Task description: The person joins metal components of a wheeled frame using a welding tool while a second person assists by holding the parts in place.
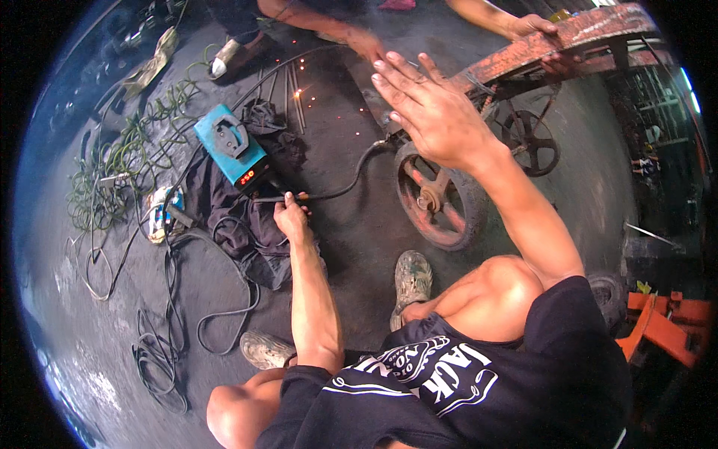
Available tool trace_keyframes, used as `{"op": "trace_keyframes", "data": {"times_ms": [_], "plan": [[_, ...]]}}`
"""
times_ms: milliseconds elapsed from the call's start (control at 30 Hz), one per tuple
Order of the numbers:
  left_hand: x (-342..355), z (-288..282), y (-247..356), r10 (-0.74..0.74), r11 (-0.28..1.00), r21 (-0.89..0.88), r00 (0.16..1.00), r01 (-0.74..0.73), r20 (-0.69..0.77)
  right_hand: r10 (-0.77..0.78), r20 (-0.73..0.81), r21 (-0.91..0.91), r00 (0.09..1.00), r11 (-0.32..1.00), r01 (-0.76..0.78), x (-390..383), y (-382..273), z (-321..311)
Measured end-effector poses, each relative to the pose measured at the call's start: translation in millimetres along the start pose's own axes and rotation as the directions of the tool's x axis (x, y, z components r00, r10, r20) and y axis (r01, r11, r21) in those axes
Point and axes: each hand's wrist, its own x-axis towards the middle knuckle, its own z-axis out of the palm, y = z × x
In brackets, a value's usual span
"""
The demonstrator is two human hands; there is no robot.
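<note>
My left hand (292,215) is closed in a pinch at the front of a blue welding machine (253,166). A thin, dark, rod-like piece (271,200) lies at its fingertips, beside a black cable (357,173); I cannot make out exactly what it is. The machine has a grey top handle and a lit red display, and sits on dark crumpled cloth (217,202). My right hand (437,112) is raised flat, fingers stretched and holding nothing. It hides part of a rusty red metal frame (568,41) and is above a spoked wheel (437,198).
Another person's hands (532,26) are at the frame and near its end. Sparks (298,93) fly over thin metal rods (295,105). Coiled green hose (112,168) and black cables (161,367) lie at left. An orange metal piece (658,329) stands at right.
</note>
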Motion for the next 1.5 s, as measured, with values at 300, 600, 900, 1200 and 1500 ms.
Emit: {"op": "trace_keyframes", "data": {"times_ms": [300,600,900,1200,1500], "plan": [[9.5,-3.5,-21.5,0.613,0.044,0.928,0.744,-0.370,0.268,-0.083,0.158,0.084,0.984,0.994,0.070,5.6,7.6,3.3],[-5.7,29.8,-2.6,0.040,0.990,0.139,0.933,0.011,-0.357,-0.249,0.100,-0.189,0.963,0.946,0.265,8.5,23.4,12.8],[-0.1,34.8,-3.9,-0.013,0.998,0.057,0.935,0.036,-0.356,-0.298,0.108,-0.171,0.949,0.934,0.313,16.2,-11.2,-1.7],[9.8,41.0,-15.6,0.007,0.996,0.083,0.927,0.026,-0.375,-0.209,0.194,-0.051,0.959,0.974,0.222,6.7,17.2,16.1],[2.6,39.7,-7.9,-0.020,0.995,0.082,0.912,0.059,-0.411,-0.144,0.228,-0.034,0.963,0.987,0.156,7.6,22.3,9.0]]}}
